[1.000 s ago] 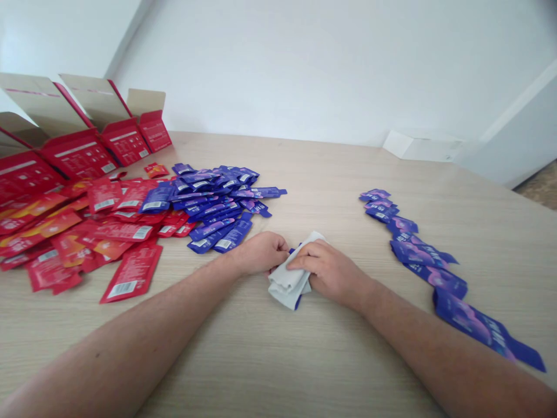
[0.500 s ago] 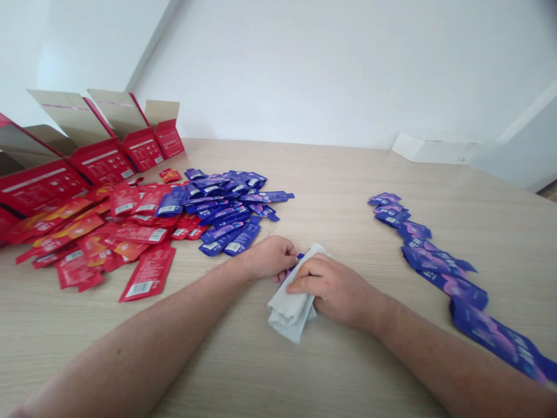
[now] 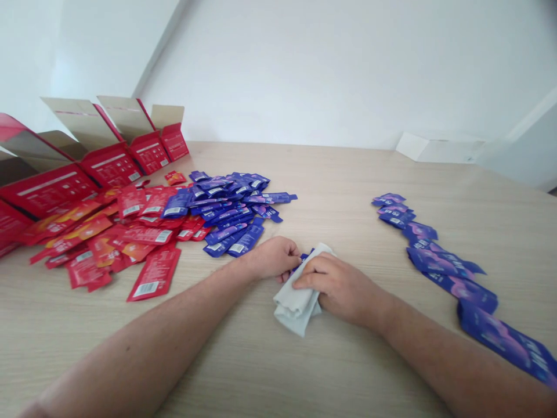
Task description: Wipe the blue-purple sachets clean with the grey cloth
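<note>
In the middle of the table, my right hand (image 3: 342, 287) grips a folded white cloth (image 3: 300, 293). The cloth lies over a purple sachet (image 3: 308, 254), and only a small part of the sachet shows at the cloth's upper left edge. My left hand (image 3: 278, 258) pinches the near edge of that sachet with fingers closed. Just beyond my left hand lies a heap of purple sachets (image 3: 230, 206). To the right, several purple sachets (image 3: 441, 261) lie in a slanting, overlapping row, the closest one beside my right forearm.
Red and orange sachets (image 3: 152, 273) are heaped at the left, touching the purple heap. Behind them stand several red cardboard boxes (image 3: 113, 165) with raised flaps. A white box (image 3: 444, 148) lies at the back right by the wall (image 3: 331, 69).
The whole view has shifted slightly, so everything appears a little to the right. Both hands keep their grips, and the cloth stays over the sachet.
</note>
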Available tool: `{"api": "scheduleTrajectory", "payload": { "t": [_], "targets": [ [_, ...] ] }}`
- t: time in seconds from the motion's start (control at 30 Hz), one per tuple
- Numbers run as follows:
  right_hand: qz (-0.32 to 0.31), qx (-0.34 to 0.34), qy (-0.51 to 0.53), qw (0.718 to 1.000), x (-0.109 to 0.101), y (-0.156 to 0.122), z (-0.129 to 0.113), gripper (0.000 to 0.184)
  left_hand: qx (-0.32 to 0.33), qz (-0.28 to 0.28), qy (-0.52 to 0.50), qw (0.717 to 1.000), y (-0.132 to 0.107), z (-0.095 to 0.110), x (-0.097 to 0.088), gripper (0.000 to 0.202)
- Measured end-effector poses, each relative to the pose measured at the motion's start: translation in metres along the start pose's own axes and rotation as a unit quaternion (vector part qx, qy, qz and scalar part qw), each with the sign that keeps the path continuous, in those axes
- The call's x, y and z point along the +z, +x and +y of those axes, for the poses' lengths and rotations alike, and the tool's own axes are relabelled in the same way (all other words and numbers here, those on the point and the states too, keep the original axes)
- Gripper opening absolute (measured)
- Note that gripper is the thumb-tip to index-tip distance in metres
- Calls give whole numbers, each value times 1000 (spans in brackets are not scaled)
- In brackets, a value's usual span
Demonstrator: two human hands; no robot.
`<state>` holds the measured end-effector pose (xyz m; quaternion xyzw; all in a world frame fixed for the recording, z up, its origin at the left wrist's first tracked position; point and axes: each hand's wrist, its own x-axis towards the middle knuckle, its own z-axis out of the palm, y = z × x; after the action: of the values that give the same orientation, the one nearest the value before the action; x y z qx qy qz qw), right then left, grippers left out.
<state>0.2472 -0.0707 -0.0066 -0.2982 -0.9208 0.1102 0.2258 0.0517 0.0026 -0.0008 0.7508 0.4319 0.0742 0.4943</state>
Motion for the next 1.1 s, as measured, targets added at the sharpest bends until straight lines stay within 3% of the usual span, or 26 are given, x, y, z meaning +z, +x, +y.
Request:
{"api": "scheduleTrajectory", "payload": {
  "t": [0.1, 0.27, 0.47, 0.63, 0.8, 0.97, 1.1],
  "targets": [
    [10, 32, -19, 999, -1, -1, 3, 34, -8, 7, 1, 1000, 0, 1, 0, 11],
    [-11, -25, 10, 1000, 0, 0, -5, 32, -2, -14, -5, 1000, 1, 0, 0, 14],
    [10, 32, -18, 999, -2, -1, 1, 33, -2, 1, -4, 1000, 2, -3, 0, 11],
    [-16, -16, 12, 1000, -1, 0, -5, 33, 3, -9, -3, 1000, 2, -4, 1, 15],
    [3, 30, -14, 999, -1, -1, 1, 34, -13, 5, -4, 1000, 1, -2, 1, 12],
    [-16, -14, 13, 1000, 1, -1, -4, 33, -2, -8, -10, 1000, 1, -1, 1, 14],
    [1, 21, -5, 1000, 1, -1, -2, 34, -7, 5, -12, 1000, 2, -4, 2, 12]
  ]
}}
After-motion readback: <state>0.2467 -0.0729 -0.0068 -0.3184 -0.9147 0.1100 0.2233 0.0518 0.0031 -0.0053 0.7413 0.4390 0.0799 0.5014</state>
